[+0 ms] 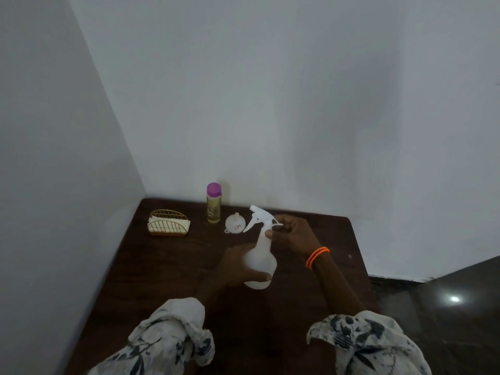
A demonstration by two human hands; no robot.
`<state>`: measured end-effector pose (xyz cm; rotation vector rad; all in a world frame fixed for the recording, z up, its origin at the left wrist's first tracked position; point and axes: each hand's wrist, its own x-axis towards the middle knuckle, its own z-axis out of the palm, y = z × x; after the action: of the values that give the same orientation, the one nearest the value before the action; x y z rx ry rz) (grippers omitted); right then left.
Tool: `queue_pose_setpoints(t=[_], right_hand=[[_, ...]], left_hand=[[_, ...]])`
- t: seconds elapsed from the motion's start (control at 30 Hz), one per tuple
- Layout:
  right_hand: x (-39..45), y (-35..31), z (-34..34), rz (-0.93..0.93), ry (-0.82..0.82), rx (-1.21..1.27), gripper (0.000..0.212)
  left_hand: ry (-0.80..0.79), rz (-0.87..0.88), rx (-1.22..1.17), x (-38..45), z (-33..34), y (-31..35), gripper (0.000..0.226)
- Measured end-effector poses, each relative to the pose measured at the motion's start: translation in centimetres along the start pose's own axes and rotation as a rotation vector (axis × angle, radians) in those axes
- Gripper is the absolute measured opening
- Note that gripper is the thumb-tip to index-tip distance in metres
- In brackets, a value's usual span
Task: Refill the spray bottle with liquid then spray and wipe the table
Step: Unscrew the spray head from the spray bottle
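A translucent white spray bottle (261, 259) is held tilted over the dark wooden table (167, 269). My left hand (238, 266) grips its round body from the left. My right hand (293, 234) pinches the neck just below the white trigger head (261, 216). Behind them stands a clear bottle of yellow liquid (213, 209) with a purple cap. A small white funnel (234, 224) lies upside down beside it.
A gold wire holder with white napkins (168, 226) sits at the table's back left. White walls close the table's left and back sides. Dark glossy floor (446, 307) lies to the right.
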<state>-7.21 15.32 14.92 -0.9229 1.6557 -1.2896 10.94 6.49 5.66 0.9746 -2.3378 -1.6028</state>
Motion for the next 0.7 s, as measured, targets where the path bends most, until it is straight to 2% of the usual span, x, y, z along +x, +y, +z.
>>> queue_pose_setpoints(t=[0.1,0.17,0.37,0.5,0.7], right_hand=[[-0.3,-0.4,-0.6,0.042,-0.152,0.047,0.039],[-0.2,-0.8,-0.6,0.039,-0.184,0.026,0.041],[-0.4,-2.8,1.1,-0.06,0.02,-0.203,0.028],[-0.4,-4.3,1.6,-0.033,0.062,-0.277,0.073],[-2.2,-5.3,0.4,-0.164,0.035,-0.277,0.052]], left_hand=[[-0.006,-0.006,-0.002,-0.4,0.0,-0.3,0.084],[-0.015,0.005,0.005,-0.6,-0.1,-0.1,0.086],[-0.061,0.032,0.069,-0.6,-0.5,0.7,0.098],[-0.033,0.03,0.131,-0.6,-0.7,0.7,0.112],[-0.003,0.102,0.137,-0.8,-2.0,1.0,0.095]])
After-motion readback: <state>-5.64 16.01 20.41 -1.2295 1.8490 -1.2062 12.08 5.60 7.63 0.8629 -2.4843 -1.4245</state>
